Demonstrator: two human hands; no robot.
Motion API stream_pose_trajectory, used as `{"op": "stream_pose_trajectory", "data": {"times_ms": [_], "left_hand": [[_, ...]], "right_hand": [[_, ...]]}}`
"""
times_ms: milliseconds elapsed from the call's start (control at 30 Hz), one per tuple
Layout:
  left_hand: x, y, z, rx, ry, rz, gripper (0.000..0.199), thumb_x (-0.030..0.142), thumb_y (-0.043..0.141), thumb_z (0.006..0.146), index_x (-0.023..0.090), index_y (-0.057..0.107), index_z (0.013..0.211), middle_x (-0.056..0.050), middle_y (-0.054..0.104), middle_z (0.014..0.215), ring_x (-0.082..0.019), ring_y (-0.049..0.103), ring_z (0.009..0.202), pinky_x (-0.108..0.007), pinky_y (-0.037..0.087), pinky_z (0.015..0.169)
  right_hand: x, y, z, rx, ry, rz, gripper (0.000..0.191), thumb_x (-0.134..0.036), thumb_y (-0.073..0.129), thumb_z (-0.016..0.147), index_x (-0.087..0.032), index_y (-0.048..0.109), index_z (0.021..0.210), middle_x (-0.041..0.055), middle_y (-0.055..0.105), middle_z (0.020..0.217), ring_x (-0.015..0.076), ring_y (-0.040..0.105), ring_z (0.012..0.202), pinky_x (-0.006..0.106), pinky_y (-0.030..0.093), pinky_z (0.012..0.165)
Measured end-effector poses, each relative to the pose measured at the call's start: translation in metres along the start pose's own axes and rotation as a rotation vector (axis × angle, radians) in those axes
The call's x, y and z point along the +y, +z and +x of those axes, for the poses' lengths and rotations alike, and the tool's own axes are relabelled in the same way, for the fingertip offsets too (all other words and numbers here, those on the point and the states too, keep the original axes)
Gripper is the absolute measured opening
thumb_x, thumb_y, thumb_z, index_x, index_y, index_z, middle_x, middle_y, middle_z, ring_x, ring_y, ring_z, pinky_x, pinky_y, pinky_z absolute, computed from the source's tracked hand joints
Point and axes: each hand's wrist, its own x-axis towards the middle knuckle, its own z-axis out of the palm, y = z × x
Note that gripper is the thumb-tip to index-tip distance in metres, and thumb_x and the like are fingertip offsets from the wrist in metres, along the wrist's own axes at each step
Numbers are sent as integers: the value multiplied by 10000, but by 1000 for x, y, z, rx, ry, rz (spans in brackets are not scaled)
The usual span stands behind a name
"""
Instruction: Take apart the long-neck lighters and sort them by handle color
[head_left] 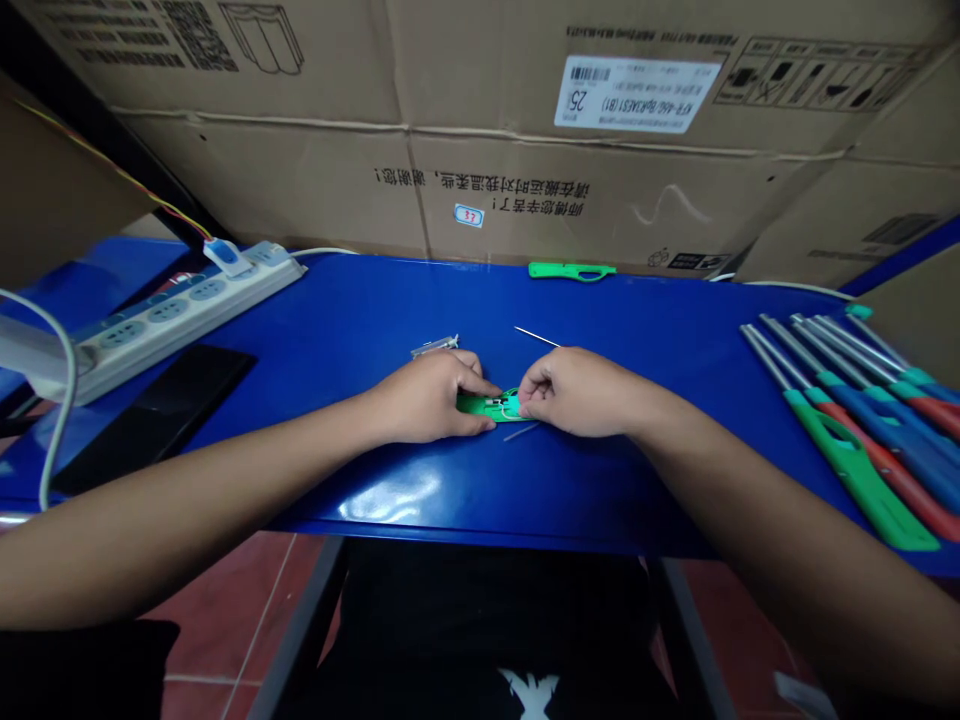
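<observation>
From the head camera, the left hand (427, 397) and right hand (577, 392) meet near the middle of the glossy blue metal bench (375, 490), a little toward its front edge; the fingers of both are closed on a flat green plastic lighter casing (487, 405), pinching it from either end, and the casing is mostly hidden by them; a slim steel rod (537, 337) lies just beyond the right hand, a second thin rod (521, 431) lies just below the casing, and a small ridged metal barrel piece (435, 346) sits just beyond the left hand; another green plastic casing (571, 270) lies along the back edge against corrugated cardboard cartons (480, 130); by the right edge, long utility lighters (855, 480) with steel nozzles and green, red and blue plastic bodies lie side by side; at the left edge are a white power strip (187, 310) and a flat black slab (154, 418).
</observation>
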Motion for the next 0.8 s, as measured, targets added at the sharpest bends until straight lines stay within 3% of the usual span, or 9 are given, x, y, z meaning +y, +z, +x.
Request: {"op": "stream_pose_trajectory", "data": {"times_ms": [433, 533, 600, 700, 800], "left_hand": [[1, 3, -2, 45, 57, 41, 314, 353, 756, 820, 222, 778, 1104, -34, 685, 933, -172, 639, 846, -308, 473, 781], [-3, -7, -2, 61, 124, 0, 374, 406, 770, 807, 218, 765, 1130, -54, 709, 1035, -189, 658, 928, -323, 491, 858], [-10, -19, -2, 131, 134, -63, 388, 450, 718, 847, 212, 755, 1152, -67, 715, 1087, -189, 664, 962, -309, 501, 852], [-29, -38, 0, 310, -39, 7, 372, 489, 651, 881, 182, 773, 1053, -74, 734, 1002, -181, 665, 873, -290, 496, 765], [-48, -44, 2, 290, -213, 175, 409, 524, 748, 771, 174, 777, 982, -66, 747, 926, -197, 661, 822, -292, 475, 734]], "right_hand": [[-2, 2, -5, 65, -33, -57, 105, -270, 701, 821, -231, 796, 798, -10, 735, 704, 106, 567, 584, 254, 375, 560], [2, 1, -9, 73, -69, -47, 132, -315, 696, 837, -240, 804, 822, 2, 755, 743, 125, 604, 614, 268, 381, 568], [4, -1, -11, 79, -122, -33, 158, -333, 683, 854, -229, 796, 818, 16, 759, 771, 138, 629, 654, 272, 398, 588], [8, -2, -12, 169, -218, -23, 217, -356, 650, 886, -206, 776, 794, 31, 748, 777, 145, 633, 682, 276, 414, 622], [12, -1, -10, 348, -295, -9, 214, -334, 637, 899, -182, 759, 808, 33, 722, 777, 142, 621, 694, 272, 425, 650]]}}
